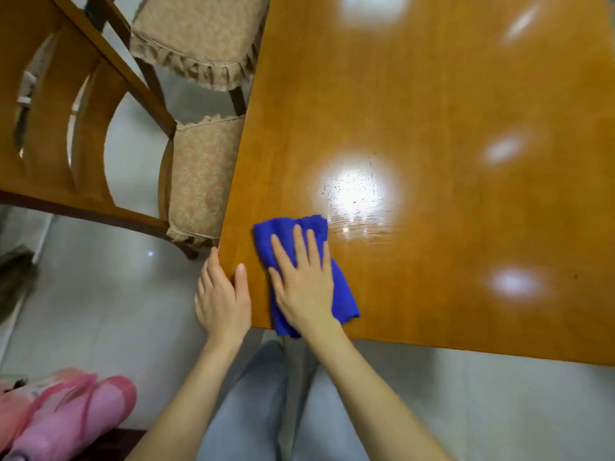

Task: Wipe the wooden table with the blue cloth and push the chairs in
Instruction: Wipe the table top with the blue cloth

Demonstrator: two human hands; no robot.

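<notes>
The glossy wooden table [449, 111] fills the right and upper part of the head view. A folded blue cloth [283, 232] lies on its near left corner. My right hand [304, 284] presses flat on the cloth with straight, spread fingers. My left hand [221, 297] holds the table's corner edge, thumb on top and fingers over the side. A wooden chair [66, 128] with a beige cushioned seat [199, 174] stands at the table's left side, its seat partly under the edge. A second cushioned chair seat [199, 38] sits further back.
Pink folded umbrellas [73, 410] lie at the bottom left on the pale tiled floor [116, 311]. My legs in grey trousers [253, 410] stand at the table's near edge. Bright ceiling-light reflections dot the table top, with wet streaks beside the cloth.
</notes>
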